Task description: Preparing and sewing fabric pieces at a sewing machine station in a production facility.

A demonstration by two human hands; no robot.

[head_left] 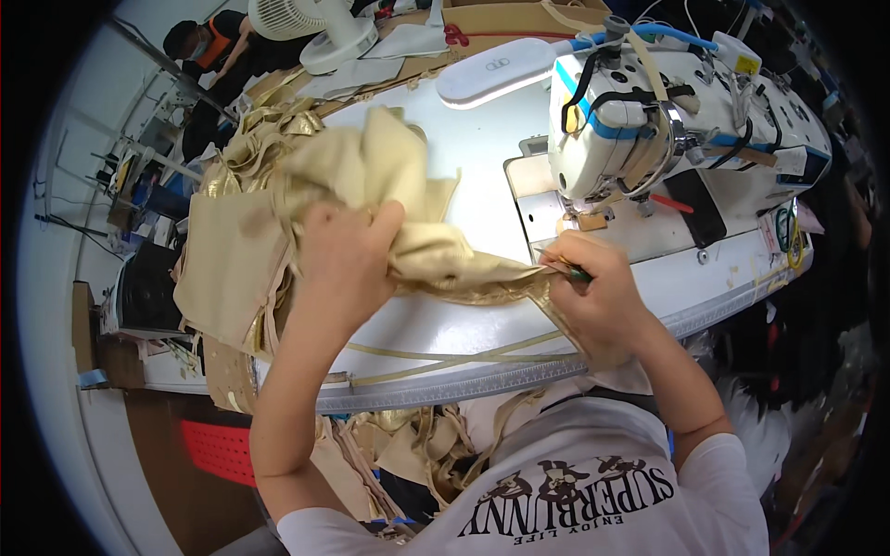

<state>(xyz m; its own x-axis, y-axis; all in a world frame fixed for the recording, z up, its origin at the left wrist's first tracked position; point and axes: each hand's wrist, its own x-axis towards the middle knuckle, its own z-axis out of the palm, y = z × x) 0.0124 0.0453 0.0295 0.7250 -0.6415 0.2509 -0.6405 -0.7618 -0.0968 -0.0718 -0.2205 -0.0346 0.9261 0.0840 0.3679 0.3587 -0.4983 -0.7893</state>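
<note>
A crumpled piece of beige and gold fabric [436, 250] stretches between my two hands over the white sewing table. My left hand [348, 259] is closed around its bunched part, slightly smeared by motion. In my right hand [598, 287] the narrow end of the fabric is pinched, together with thread snips [578, 273] whose dark green handle and metal tip show between the fingers. Just beyond my right hand stands the white sewing machine [603, 120], its presser foot [573, 208] close to my knuckles.
Stacked beige and gold pieces [227, 264] lie along the table's left side. A ruler strip [445, 394] follows the near edge. A dark phone [697, 208] rests beside the machine, under a white lamp [505, 69]. Behind are a fan [334, 37] and another person [209, 46].
</note>
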